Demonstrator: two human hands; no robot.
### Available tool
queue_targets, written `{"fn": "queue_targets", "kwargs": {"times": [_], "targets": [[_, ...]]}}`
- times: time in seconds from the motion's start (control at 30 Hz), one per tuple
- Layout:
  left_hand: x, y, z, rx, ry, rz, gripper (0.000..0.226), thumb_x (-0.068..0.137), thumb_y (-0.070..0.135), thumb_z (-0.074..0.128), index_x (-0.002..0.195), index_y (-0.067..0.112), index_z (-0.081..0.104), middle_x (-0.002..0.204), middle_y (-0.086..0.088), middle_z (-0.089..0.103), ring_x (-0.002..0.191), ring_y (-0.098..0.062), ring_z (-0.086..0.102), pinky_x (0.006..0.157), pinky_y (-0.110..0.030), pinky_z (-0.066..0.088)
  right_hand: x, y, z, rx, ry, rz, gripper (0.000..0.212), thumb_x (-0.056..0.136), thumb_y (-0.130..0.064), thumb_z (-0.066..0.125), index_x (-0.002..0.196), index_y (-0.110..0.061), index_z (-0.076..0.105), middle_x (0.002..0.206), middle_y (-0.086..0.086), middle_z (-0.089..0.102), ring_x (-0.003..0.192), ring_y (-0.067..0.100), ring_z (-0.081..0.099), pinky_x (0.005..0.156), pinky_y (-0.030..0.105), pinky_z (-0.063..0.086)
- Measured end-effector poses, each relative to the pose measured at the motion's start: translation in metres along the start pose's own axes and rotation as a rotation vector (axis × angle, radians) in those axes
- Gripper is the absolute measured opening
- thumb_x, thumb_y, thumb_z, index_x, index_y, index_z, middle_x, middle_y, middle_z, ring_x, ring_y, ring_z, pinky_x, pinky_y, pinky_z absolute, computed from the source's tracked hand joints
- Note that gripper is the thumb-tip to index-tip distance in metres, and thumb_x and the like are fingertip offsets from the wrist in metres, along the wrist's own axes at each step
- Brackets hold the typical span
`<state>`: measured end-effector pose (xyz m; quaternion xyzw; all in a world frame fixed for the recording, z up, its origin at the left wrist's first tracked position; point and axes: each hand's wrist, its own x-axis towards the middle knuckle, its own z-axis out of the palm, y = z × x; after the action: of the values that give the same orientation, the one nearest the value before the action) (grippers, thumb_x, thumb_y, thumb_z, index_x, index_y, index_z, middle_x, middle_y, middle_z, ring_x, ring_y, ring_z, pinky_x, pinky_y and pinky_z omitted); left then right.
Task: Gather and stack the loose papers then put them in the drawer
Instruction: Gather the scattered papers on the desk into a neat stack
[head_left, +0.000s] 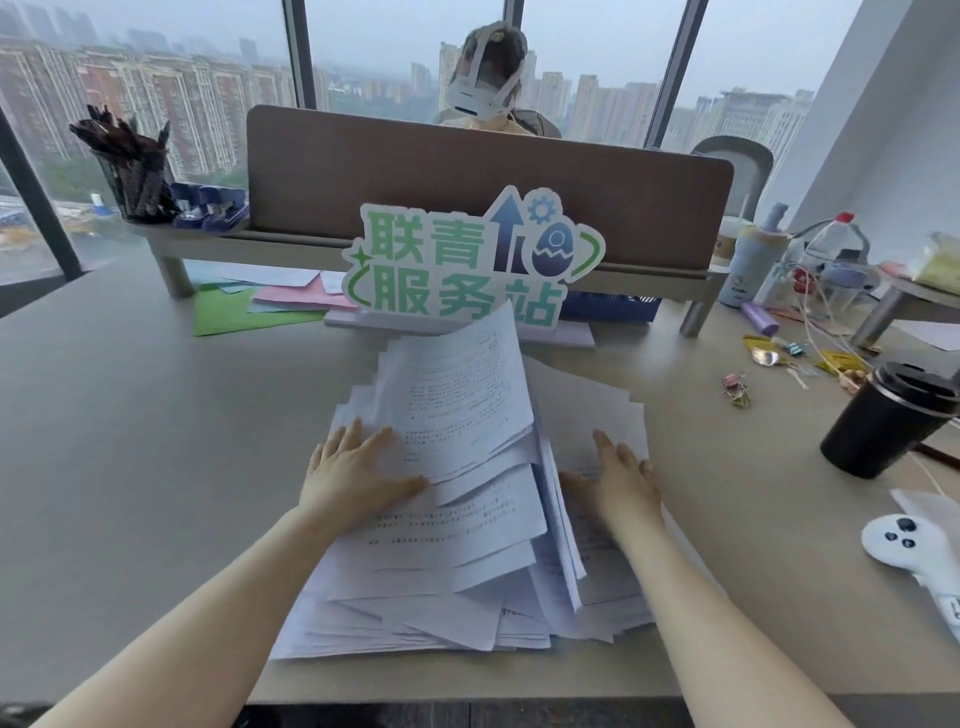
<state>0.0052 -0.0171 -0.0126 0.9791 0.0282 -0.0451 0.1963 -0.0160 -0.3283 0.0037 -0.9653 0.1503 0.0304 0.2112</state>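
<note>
A loose, uneven pile of white printed papers lies on the grey desk right in front of me, its sheets fanned out at different angles. My left hand rests flat on the pile's left side, fingers spread. Flat on the pile's right side lies my right hand, fingers together and pointing away from me. Neither hand grips a sheet. No drawer is in view.
A green-and-white cut-out sign stands just behind the pile. Coloured sheets lie under a raised shelf at back left. A black lidded cup, a white controller and binder clips sit on the right. A person sits behind the divider.
</note>
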Motion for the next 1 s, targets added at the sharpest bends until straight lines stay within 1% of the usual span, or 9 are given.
{"fn": "queue_targets", "kwargs": {"times": [0.13,0.23,0.37,0.5,0.57,0.63,0.73,0.9,1.0], "targets": [[-0.002,-0.012,-0.004,-0.063,0.083,-0.112,0.106,0.065,0.083,0.055,0.153,0.033,0.023,0.166,-0.011,0.010,0.152,-0.030,0.005,0.122,-0.044,0.010,-0.004,0.006,-0.009,-0.028,0.013,0.143,0.115,0.061,-0.086,0.054,0.154,-0.033,0.012,0.156,0.022,0.026,0.140,0.042,0.025,0.112,0.052,0.026],[-0.004,-0.015,-0.003,0.017,0.089,-0.087,0.108,0.062,0.087,0.048,0.152,0.033,0.024,0.165,-0.005,0.015,0.152,-0.028,0.008,0.121,-0.045,0.010,-0.005,0.008,-0.016,-0.121,0.036,0.229,0.123,0.049,-0.088,0.059,0.151,-0.035,0.015,0.143,0.022,0.043,0.130,0.039,0.036,0.101,0.048,0.035],[-0.003,-0.009,-0.012,0.017,0.035,-0.097,0.115,0.060,0.085,0.056,0.154,0.031,0.018,0.163,-0.005,0.020,0.150,-0.028,0.014,0.119,-0.044,0.017,0.002,-0.003,-0.025,-0.037,0.011,0.299,0.119,0.053,-0.062,0.082,0.149,-0.035,0.018,0.134,0.021,0.044,0.119,0.039,0.043,0.095,0.045,0.042],[-0.004,-0.001,-0.022,0.011,0.039,-0.183,0.116,0.058,0.074,0.071,0.152,0.031,0.018,0.144,-0.014,0.039,0.133,-0.037,0.034,0.102,-0.046,0.038,0.010,0.003,-0.032,0.075,-0.027,0.300,0.120,0.067,-0.029,0.081,0.156,-0.023,0.001,0.134,0.015,0.055,0.114,0.034,0.057,0.092,0.043,0.050],[-0.004,0.003,-0.027,0.018,0.034,-0.212,0.114,0.057,0.069,0.077,0.149,0.032,0.021,0.139,-0.016,0.041,0.129,-0.039,0.037,0.098,-0.048,0.039,0.014,0.012,-0.035,0.249,-0.027,0.328,0.103,0.072,-0.013,0.079,0.153,-0.009,0.017,0.127,0.016,0.060,0.105,0.032,0.062,0.087,0.037,0.049],[-0.003,0.006,-0.031,0.003,0.017,-0.232,0.112,0.057,0.065,0.079,0.148,0.032,0.023,0.138,-0.016,0.039,0.128,-0.039,0.037,0.099,-0.049,0.039,0.015,0.026,-0.037,0.423,-0.021,0.319,0.057,0.073,-0.003,0.074,0.127,0.003,0.055,0.096,0.017,0.066,0.081,0.028,0.063,0.069,0.030,0.044],[-0.004,0.005,-0.032,0.005,0.014,-0.236,0.107,0.058,0.067,0.078,0.145,0.029,0.029,0.136,-0.015,0.040,0.126,-0.039,0.038,0.096,-0.050,0.040,0.010,0.038,-0.050,0.525,0.129,0.192,0.009,0.078,-0.004,0.065,0.087,-0.002,0.066,0.072,0.009,0.063,0.061,0.024,0.056,0.059,0.030,0.041],[-0.011,-0.001,-0.024,-0.009,0.067,-0.214,0.105,0.063,0.071,0.072,0.148,0.028,0.028,0.135,-0.014,0.043,0.125,-0.038,0.038,0.093,-0.045,0.041,0.006,0.029,-0.105,0.572,0.470,0.032,0.008,0.083,-0.015,0.068,0.081,-0.018,0.061,0.072,-0.002,0.063,0.058,0.010,0.055,0.049,0.022,0.038],[-0.014,-0.001,-0.021,-0.007,0.078,-0.193,0.103,0.067,0.071,0.067,0.151,0.027,0.025,0.141,-0.013,0.045,0.129,-0.038,0.037,0.096,-0.043,0.040,0.007,0.018,-0.127,0.870,0.456,0.068,0.018,0.079,-0.008,0.072,0.096,-0.013,0.071,0.076,-0.001,0.068,0.065,0.020,0.063,0.061,0.029,0.052]]}}
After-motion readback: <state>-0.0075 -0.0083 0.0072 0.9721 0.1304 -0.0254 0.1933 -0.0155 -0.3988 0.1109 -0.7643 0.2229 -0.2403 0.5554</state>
